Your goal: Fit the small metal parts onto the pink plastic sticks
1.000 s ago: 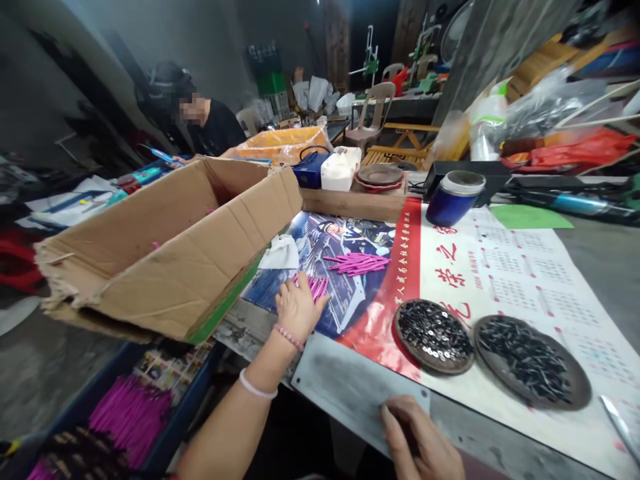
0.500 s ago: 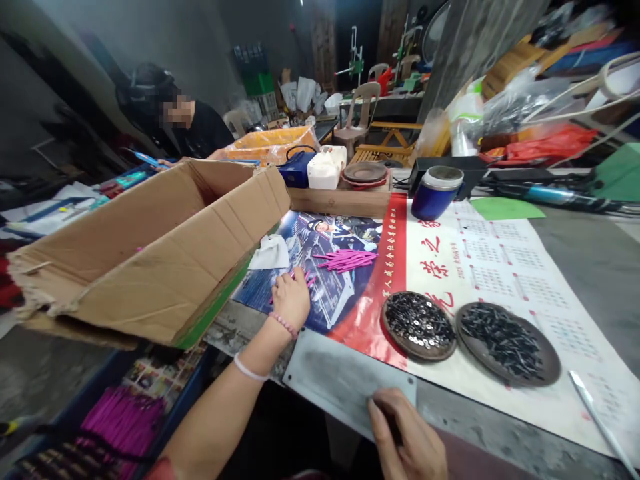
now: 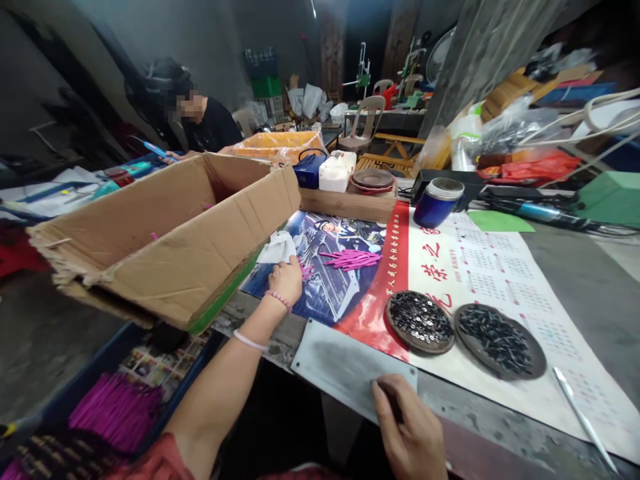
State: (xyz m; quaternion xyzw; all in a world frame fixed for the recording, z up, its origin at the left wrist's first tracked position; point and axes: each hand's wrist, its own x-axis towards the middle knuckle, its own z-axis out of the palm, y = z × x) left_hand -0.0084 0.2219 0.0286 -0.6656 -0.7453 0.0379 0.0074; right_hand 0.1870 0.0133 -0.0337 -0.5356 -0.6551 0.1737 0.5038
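Beside the white tissue (image 3: 276, 248), the left hand (image 3: 285, 283) is now sitting closer than half a second ago, fingers bent, grip unclear; magenta sticks (image 3: 307, 272) are lying just right, a larger magenta pile (image 3: 353, 259) beyond. At the metal plate (image 3: 345, 360), the right hand (image 3: 413, 427) is curling, contents hidden.
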